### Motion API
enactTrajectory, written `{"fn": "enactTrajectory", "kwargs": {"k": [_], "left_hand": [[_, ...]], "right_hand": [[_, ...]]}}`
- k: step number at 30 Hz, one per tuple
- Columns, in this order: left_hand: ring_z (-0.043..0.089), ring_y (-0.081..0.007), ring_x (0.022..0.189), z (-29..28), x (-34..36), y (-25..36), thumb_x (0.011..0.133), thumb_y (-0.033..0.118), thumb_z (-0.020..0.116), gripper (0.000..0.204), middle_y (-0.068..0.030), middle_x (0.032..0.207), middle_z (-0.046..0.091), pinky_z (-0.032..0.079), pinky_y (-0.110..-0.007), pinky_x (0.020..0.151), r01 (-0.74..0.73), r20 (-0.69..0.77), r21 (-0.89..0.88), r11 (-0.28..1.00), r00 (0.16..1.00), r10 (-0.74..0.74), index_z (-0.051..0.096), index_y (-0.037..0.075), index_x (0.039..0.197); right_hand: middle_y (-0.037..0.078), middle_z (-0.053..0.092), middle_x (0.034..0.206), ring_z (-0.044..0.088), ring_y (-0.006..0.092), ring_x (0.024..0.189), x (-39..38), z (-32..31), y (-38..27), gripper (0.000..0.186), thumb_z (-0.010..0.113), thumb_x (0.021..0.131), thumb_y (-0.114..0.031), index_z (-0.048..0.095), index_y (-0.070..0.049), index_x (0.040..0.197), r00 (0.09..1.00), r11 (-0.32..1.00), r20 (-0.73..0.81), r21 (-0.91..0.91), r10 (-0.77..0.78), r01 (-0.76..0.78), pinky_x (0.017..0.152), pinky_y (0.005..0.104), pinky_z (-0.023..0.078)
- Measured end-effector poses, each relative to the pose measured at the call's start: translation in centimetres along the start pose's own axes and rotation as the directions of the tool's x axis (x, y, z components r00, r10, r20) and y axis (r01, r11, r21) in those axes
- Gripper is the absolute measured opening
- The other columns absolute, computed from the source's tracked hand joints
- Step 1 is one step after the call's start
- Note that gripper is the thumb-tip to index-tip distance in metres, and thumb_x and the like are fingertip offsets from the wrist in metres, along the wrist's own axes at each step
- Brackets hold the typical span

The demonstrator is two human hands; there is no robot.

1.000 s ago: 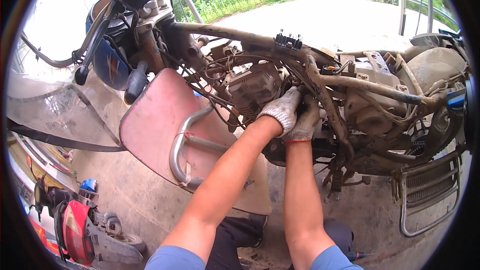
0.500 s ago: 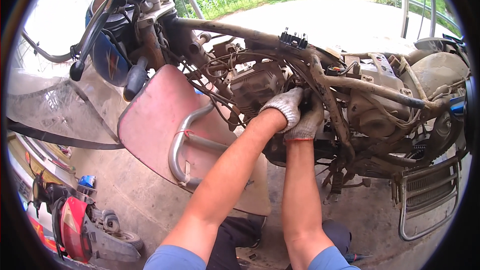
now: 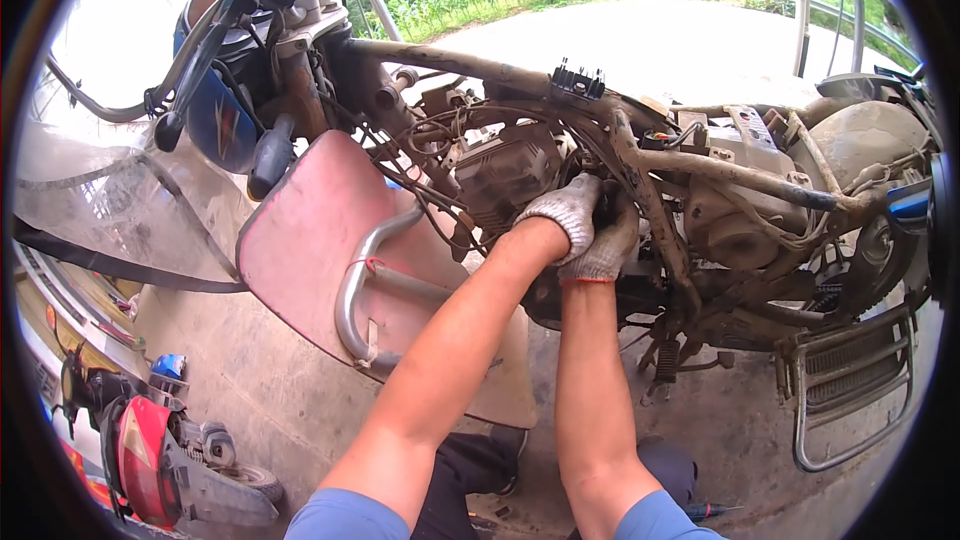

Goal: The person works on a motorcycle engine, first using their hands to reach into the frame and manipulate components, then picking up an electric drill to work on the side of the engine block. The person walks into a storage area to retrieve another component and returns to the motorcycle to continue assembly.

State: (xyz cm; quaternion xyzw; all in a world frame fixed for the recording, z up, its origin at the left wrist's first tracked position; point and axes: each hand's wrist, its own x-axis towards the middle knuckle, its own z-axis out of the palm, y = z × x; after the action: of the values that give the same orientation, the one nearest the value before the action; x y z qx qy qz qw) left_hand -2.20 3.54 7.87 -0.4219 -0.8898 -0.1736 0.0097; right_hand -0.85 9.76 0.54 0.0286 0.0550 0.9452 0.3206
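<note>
Both of my hands wear whitish knit work gloves and reach in behind the engine [image 3: 508, 168] of a dirty, stripped motorcycle. My left hand [image 3: 566, 210] lies beside the finned cylinder, fingers bent inward around a small part I cannot make out. Pressed close against it on the right, my right hand [image 3: 608, 245] has its fingers curled into the same gap, next to a slanting frame tube [image 3: 652, 210]. The hands and the dark parts around them hide what the fingers grip. Loose cables [image 3: 425, 130] run in front of the engine.
A pink panel [image 3: 320, 210] with a bent metal crash bar [image 3: 352, 310] stands left of my arms. Handlebars and a blue headlamp housing [image 3: 217, 120] are at upper left. A red scooter [image 3: 145, 450] is at lower left, a metal rack [image 3: 855, 385] at right, a screwdriver [image 3: 708, 511] on the floor.
My view has shifted slightly, moving the motorcycle a little in the picture. Both hands stay at the same spot behind the engine, with only a slight shift of the right hand and forearm leftward.
</note>
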Motion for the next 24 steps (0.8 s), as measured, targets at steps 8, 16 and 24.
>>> {"fn": "enactTrajectory", "kwargs": {"k": [8,16,24], "left_hand": [[0.059,-0.0463,0.117,1.3,-0.3,-0.9,0.088,0.008,0.048,0.040,-0.0286,0.125,0.062,0.048,-0.049,0.100,0.021,-0.054,-0.070,0.997,0.998,-0.025,0.053,0.001,0.127],[0.057,-0.0475,0.121,1.1,-0.2,-0.6,0.093,0.017,0.047,0.040,-0.0300,0.131,0.059,0.048,-0.048,0.101,-0.021,-0.040,0.026,0.999,0.999,0.022,0.051,0.001,0.129],[0.058,-0.0477,0.118,0.6,-0.1,-0.8,0.087,0.010,0.050,0.037,-0.0314,0.121,0.063,0.048,-0.050,0.098,0.046,-0.030,-0.044,0.998,0.998,-0.047,0.053,0.000,0.123]], "right_hand": [[0.008,0.072,0.104,0.065,0.0220,0.098,1.4,-1.8,-0.8,0.023,0.055,0.093,-0.016,0.070,-0.004,0.107,0.984,0.989,0.177,-0.150,0.023,0.004,0.095,0.0355,0.048],[0.010,0.070,0.113,0.063,0.0259,0.108,-0.6,-0.5,-0.4,0.029,0.051,0.093,-0.019,0.069,-0.004,0.111,0.994,0.998,0.107,-0.056,0.031,-0.025,0.103,0.0390,0.045],[0.009,0.072,0.107,0.065,0.0253,0.101,1.3,-2.2,-0.2,0.025,0.053,0.094,-0.019,0.071,-0.004,0.106,0.997,0.996,0.081,-0.094,0.011,-0.003,0.098,0.0378,0.048]]}}
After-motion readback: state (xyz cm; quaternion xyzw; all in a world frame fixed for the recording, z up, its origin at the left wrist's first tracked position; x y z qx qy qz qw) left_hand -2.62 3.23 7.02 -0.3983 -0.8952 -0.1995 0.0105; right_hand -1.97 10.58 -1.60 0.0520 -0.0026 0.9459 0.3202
